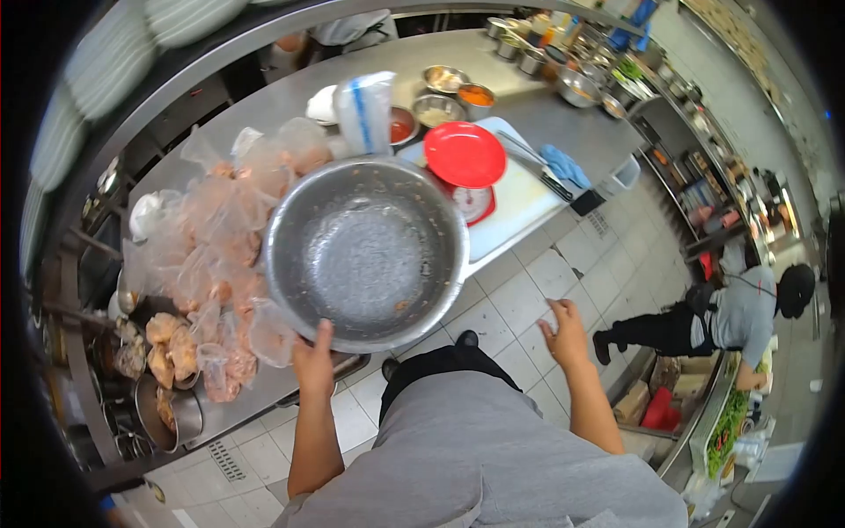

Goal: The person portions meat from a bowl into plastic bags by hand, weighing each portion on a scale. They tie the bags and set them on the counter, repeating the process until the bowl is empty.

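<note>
My left hand [314,359] grips the near rim of a large metal bowl [365,255], thumb over the edge. Some residue clings to the bowl's inner wall; nothing else lies in it. To the right, apart from the bowl, my right hand [565,331] hangs over the floor with its fingers apart and nothing in it. Many clear bags of pinkish meat [220,211] are heaped on the steel counter left of the bowl. A kitchen scale with a red plate [465,155] stands on a white cutting board [519,201] beyond the bowl's right side.
A knife [554,184] and a blue cloth [564,166] lie at the board's right end. Small bowls of ingredients [440,110] stand behind the scale. A pot [169,414] is at the lower left. A co-worker [744,308] stands at another counter on the right.
</note>
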### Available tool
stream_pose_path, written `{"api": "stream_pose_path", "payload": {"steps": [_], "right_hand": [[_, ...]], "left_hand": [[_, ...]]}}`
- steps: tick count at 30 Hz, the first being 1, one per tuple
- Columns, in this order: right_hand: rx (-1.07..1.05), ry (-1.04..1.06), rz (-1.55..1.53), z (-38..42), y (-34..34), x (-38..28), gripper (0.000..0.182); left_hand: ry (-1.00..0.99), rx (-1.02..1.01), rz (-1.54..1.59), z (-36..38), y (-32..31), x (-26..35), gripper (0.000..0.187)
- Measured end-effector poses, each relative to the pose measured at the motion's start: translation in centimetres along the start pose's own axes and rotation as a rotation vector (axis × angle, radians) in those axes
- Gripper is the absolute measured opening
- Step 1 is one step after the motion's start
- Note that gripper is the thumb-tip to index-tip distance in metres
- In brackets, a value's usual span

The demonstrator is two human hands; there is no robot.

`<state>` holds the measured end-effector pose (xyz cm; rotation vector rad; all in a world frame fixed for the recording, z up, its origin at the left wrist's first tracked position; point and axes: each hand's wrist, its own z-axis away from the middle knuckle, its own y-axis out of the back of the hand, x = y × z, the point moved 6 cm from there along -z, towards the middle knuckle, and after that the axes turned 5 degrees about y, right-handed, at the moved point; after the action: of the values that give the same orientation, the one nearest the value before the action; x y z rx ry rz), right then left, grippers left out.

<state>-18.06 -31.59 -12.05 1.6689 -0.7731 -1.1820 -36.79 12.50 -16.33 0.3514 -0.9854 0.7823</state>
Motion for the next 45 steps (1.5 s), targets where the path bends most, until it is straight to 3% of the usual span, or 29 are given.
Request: {"api": "stream_pose_path", "payload": {"steps": [2,5,6,8,9,11,12,13,15,16,17,18,19,21,22,24,26,28,30,32,37,45], "right_hand": [[-0.036,0.024,-0.062,0.3,-0.5,-0.5,0.041],[-0.114,0.174,-0.224,-0.1,-2.8,-0.2,0.034],[-0.092,0.227,-0.294,0.1,-4.0,0.2,0.034],[-0.333,0.076,-0.617,0.1,-3.4,-1.8,0.041],[-0.365,0.126,-0.717,-0.4,-3.9,-2.5,0.042],[-0.334,0.056,-1.022,-0.3,-7.2,-2.8,0.051],[-0.629,-0.229,-1.319,0.0,-6.5,-3.5,0.054],[-0.66,-0.251,-1.399,-0.5,-5.8,-3.5,0.054],[-0.775,-0.197,-1.471,-0.8,-5.9,-3.6,0.054],[-0.755,-0.298,-1.45,-1.3,-6.7,-2.6,0.051],[-0.732,-0.395,-1.424,-1.4,-6.9,-1.4,0.048],[-0.788,-0.345,-1.41,-1.3,-5.9,-0.7,0.048],[-0.735,-0.417,-1.472,-0.9,-4.3,1.3,0.044],[-0.689,-0.485,-1.534,0.4,-0.5,5.0,0.041],[-0.691,-0.501,-1.614,0.6,1.9,6.1,0.035],[-0.714,-0.517,-1.691,1.0,6.1,8.7,0.029],[-0.536,-0.448,-1.807,0.1,9.9,11.7,0.023],[-0.473,-0.448,-1.839,-0.5,12.4,14.2,0.018],[-0.261,-0.411,-1.831,-1.8,14.7,17.5,0.016],[-0.211,-0.403,-1.839,-2.3,16.1,20.9,0.015],[-0.012,-0.359,-1.558,-4.4,17.6,30.1,0.019],[0.216,-0.431,-1.39,-11.9,21.1,45.1,0.02]], "left_hand": [[-0.252,0.092,0.273,-1.7,0.4,0.6,0.06],[-0.284,0.254,0.191,-1.0,2.7,-1.3,0.069],[-0.293,0.317,0.183,-0.4,3.0,-2.0,0.061],[-0.306,0.458,0.169,2.6,3.1,-2.5,0.046],[-0.303,0.492,0.162,4.4,2.2,-2.1,0.038],[-0.235,0.445,0.007,9.0,-0.7,0.1,0.059],[-0.185,0.48,-0.115,12.0,-3.0,1.0,0.071],[-0.197,0.476,-0.101,13.3,-5.5,0.9,0.071],[-0.42,0.436,-0.042,17.1,-8.5,2.1,0.089],[-0.686,0.548,0.109,17.1,-9.1,1.4,0.067],[-0.673,0.517,0.01,18.8,-10.5,1.4,0.073],[-0.648,0.47,-0.09,20.2,-12.6,1.7,0.079],[-0.66,0.511,-0.075,22.0,-14.3,1.9,0.079],[-0.613,0.284,0.094,25.0,-19.0,2.3,0.073],[-0.614,0.305,0.098,26.5,-20.4,2.9,0.073],[-0.427,0.204,0.126,28.7,-23.9,2.6,0.069],[-0.412,0.259,0.222,27.8,-25.8,1.1,0.068],[-0.281,0.138,0.2,26.6,-28.8,0.1,0.068],[-0.29,0.131,0.231,25.5,-33.1,0.2,0.066],[-0.286,0.016,0.196,25.1,-38.2,1.6,0.071],[-0.352,-0.171,0.168,21.8,-49.5,3.4,0.076],[-0.259,-0.381,0.011,12.4,-69.8,2.5,0.074]]}}
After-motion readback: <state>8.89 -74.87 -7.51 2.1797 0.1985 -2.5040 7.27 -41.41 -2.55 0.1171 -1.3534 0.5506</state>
